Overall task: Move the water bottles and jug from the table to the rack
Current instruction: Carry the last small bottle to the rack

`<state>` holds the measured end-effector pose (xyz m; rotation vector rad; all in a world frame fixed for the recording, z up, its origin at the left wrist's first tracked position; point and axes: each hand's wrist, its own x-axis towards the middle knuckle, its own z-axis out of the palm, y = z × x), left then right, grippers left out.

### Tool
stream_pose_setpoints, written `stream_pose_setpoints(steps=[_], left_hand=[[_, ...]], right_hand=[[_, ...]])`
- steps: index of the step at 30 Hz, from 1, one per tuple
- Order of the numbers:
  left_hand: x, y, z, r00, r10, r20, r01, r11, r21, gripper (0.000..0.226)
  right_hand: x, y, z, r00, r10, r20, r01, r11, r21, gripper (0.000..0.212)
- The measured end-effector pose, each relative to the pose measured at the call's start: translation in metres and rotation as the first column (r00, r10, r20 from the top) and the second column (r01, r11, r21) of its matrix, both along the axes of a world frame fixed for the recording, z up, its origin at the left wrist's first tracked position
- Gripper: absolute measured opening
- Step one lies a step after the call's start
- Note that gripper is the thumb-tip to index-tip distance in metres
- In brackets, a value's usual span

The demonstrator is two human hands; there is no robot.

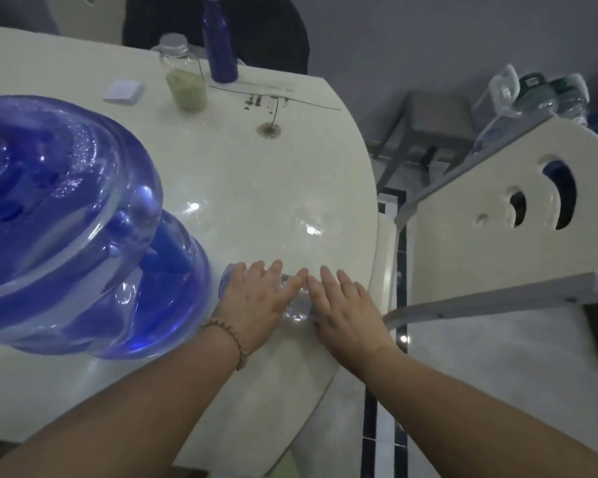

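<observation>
1. Both forearms come in from the near edge, and the left hand (252, 298) and right hand (346, 312) lie side by side on a clear water bottle (295, 310).
2. That bottle lies on its side on the white counter (273, 188), close to the near right edge.
3. Neither grip is clenched. The fingers of both hands are laid out fairly straight over the bottle, with the fingertips nearly meeting above it.
4. A beaded bracelet (238, 343) sits on the left wrist.
5. Just left of the left hand stands the large blue translucent jug (66, 219), also on the counter.
6. At the far end, a clear bottle with greenish contents (185, 77) and a dark blue bottle (220, 46) stand upright near each other, with a small white pad (123, 91) to their left.
7. Off the counter's right side stands the white rack (497, 208), with several bottles (532, 91) lying on its top shelf.
</observation>
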<state>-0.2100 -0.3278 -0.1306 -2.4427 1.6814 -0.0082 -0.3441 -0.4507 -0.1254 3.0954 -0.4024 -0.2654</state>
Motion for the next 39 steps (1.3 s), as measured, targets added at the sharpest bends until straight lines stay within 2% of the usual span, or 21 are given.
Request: stream_pose_setpoints(steps=[5,9,13,16,19,22,25,29,34,39], left_hand=[[-0.007,-0.016,0.017,0.999,0.036,0.027,-0.037,0.999,0.029,0.063],[-0.030,-0.076,0.067,0.989,-0.118,0.085,0.132,0.974,-0.185,0.066],[-0.066,-0.165,0.131,0.957,-0.226,0.183,0.286,0.847,-0.448,0.061],[-0.113,-0.249,0.176,0.925,-0.269,0.270,0.380,0.701,-0.604,0.053],[-0.175,-0.335,0.212,0.890,-0.287,0.354,0.456,0.558,-0.693,0.047],[-0.241,-0.416,0.230,0.872,-0.310,0.379,0.489,0.508,-0.709,0.052],[-0.297,-0.485,0.230,0.875,-0.356,0.328,0.481,0.570,-0.666,0.060],[-0.337,-0.555,0.220,0.906,-0.372,0.203,0.419,0.710,-0.567,0.070],[-0.329,-0.634,0.195,0.902,-0.404,0.150,0.425,0.778,-0.463,0.066],[-0.302,-0.709,0.170,0.886,-0.449,0.115,0.459,0.813,-0.359,0.067]], right_hand=[[-0.002,-0.015,0.020,0.995,0.078,0.057,-0.077,0.997,-0.014,0.065],[-0.039,-0.068,0.070,0.983,0.013,0.182,0.005,0.995,-0.100,0.063],[-0.090,-0.135,0.134,0.942,-0.060,0.330,0.098,0.990,-0.098,0.077],[-0.145,-0.201,0.183,0.880,-0.107,0.463,0.202,0.966,-0.160,0.065],[-0.213,-0.275,0.220,0.839,-0.119,0.531,0.278,0.933,-0.229,0.057],[-0.281,-0.352,0.233,0.839,-0.150,0.523,0.336,0.899,-0.281,0.062],[-0.337,-0.417,0.237,0.877,-0.163,0.452,0.336,0.880,-0.334,0.076],[-0.380,-0.486,0.237,0.927,-0.148,0.344,0.247,0.932,-0.264,0.087],[-0.376,-0.562,0.206,0.953,-0.141,0.269,0.187,0.970,-0.154,0.086],[-0.353,-0.627,0.173,0.952,-0.195,0.236,0.223,0.970,-0.096,0.085]])
